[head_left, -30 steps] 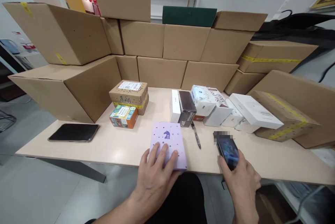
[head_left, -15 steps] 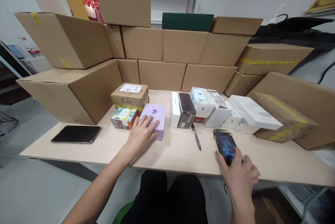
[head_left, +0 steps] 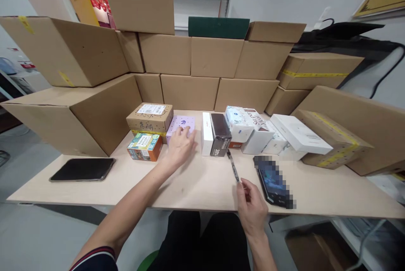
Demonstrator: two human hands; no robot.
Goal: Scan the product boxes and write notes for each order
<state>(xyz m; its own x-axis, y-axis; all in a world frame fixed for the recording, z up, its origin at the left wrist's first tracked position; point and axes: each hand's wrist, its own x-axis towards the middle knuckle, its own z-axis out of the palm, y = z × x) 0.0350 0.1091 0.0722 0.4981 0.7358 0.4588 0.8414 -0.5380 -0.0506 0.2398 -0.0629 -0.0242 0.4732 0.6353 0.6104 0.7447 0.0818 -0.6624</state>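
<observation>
You are stretching your left forearm up from the lower left of the frame, and your left hand [head_left: 181, 147] is lying palm down at the centre, its fingers loosely spread and resting on the top of the purple box [head_left: 176, 122] without wrapping around it. Your right hand [head_left: 252, 204] is rising from the bottom, right of centre, fingers curling inward and thumb and index fingertips coming together at the lower end of the pen [head_left: 233, 164]; you cannot tell from here whether they are gripping it. The purple box is showing a smooth, dotted, flat-topped face, and it is sitting just right of the brown cardboard parcel [head_left: 148, 120], which is wearing yellow tape and a white label. The glossy orange carton [head_left: 145, 146] is standing in front of that parcel, and the slim, dark-barrelled pen is lying aslant on the pale, smooth tabletop [head_left: 202, 184]. Compared with half a second ago, the purple box is sitting higher in the frame, and your right hand is no longer touching the black handheld device [head_left: 272, 181], which is lying face up at the right.
</observation>
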